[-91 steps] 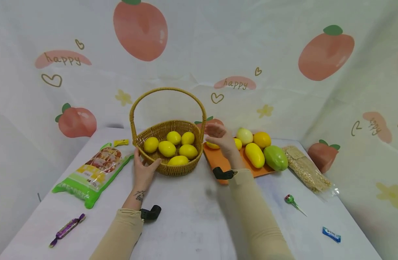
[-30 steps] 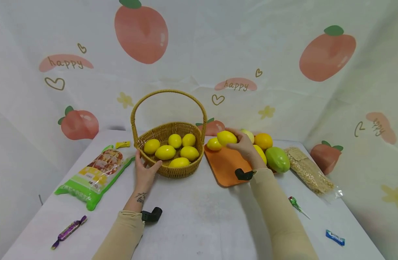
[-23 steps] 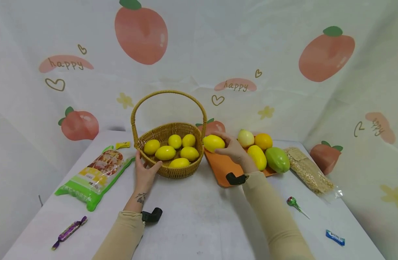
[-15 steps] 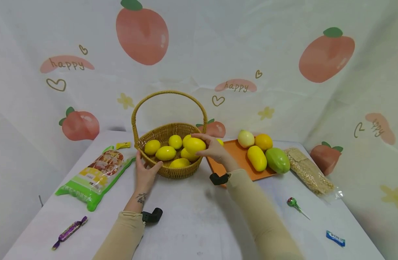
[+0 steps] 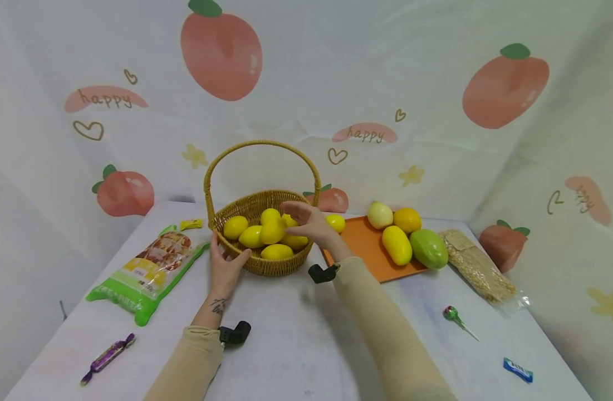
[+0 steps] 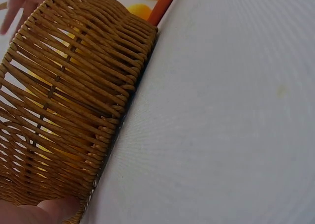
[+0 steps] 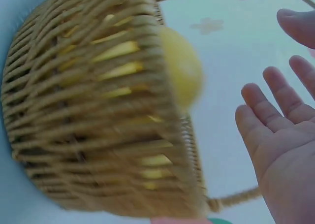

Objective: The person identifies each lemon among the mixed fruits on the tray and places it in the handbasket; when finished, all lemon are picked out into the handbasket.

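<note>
A woven wicker basket (image 5: 273,270) with a tall arched handle stands left of centre, holding several lemons (image 5: 277,252). My left hand (image 5: 225,275) holds its front left wall, thumb across the front and fingers along the side; in the left wrist view the thumb (image 6: 59,208) lies on the weave. Over the basket's right rim is my right hand (image 5: 313,227), fingers extended and nothing in them. One lemon (image 5: 273,231) is just left of its fingertips, over the other fruit. The right wrist view shows a blurred lemon (image 7: 181,69) at the rim, apart from the hand.
An orange tray (image 5: 361,245) at right bears a lemon (image 5: 335,223), pale round fruit (image 5: 379,215), orange (image 5: 407,220), yellow oblong fruit (image 5: 397,245) and green fruit (image 5: 428,249). Around lie a grain bag (image 5: 479,267), lollipop (image 5: 451,314), blue packet (image 5: 518,370), green food bag (image 5: 148,270) and purple candy (image 5: 108,356).
My right hand has picked a lemon from the tray, carried it left over the basket and let it go there. The left hand has stayed on the basket.
</note>
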### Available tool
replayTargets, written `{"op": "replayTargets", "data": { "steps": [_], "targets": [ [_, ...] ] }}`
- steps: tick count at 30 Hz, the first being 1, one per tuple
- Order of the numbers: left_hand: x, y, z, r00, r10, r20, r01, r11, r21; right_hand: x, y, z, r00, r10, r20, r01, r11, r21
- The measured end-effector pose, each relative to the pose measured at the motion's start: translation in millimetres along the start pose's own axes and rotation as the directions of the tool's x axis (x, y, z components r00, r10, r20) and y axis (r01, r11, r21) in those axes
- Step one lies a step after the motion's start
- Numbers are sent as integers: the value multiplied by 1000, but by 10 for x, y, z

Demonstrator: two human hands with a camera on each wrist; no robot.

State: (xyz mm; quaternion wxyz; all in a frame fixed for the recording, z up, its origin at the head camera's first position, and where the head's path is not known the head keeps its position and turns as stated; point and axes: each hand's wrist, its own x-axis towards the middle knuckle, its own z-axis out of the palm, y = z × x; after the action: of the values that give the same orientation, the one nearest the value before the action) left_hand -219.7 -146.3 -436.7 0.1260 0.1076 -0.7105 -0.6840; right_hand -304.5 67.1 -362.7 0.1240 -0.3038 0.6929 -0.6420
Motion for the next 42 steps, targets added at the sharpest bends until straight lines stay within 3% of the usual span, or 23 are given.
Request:
{"op": "replayTargets", "data": {
  "steps": [9, 14, 21, 26, 30, 34, 37, 42],
  "targets": [
    [22, 7, -1, 1000, 5, 3, -5, 1000, 3, -312, -97, -430, 985, -150, -85, 161, 978, 134],
    [30, 18, -12, 1000, -4, 2, 4, 1000, 3, -393, -14, -734, 972, -98, -215, 137, 975, 176],
    [20, 12, -19, 1000, -8, 4, 8, 1000, 9, -338, 347, -944, 916, 92, -391, -37, 989, 146],
    [15, 9, -12, 1000, -4, 4, 4, 1000, -3, -297, 500, -961, 888, 221, -404, -205, 975, 82],
    [4, 14, -7, 1000, 2, 2, -2, 1000, 5, -286, 549, -936, 869, 295, -397, -329, 944, -18],
    [-9, 17, -5, 1000, -6, 10, 6, 1000, 14, -278, 587, -930, 849, 336, -408, -432, 886, -170],
    [-13, 18, -7, 1000, -5, 12, 5, 1000, 15, -266, 614, -923, 850, 335, -407, -459, 850, -259],
    [-10, 14, 3, 1000, -3, 10, 3, 1000, 7, -258, 684, -885, 849, 353, -393, -475, 835, -278]
  ]
}}
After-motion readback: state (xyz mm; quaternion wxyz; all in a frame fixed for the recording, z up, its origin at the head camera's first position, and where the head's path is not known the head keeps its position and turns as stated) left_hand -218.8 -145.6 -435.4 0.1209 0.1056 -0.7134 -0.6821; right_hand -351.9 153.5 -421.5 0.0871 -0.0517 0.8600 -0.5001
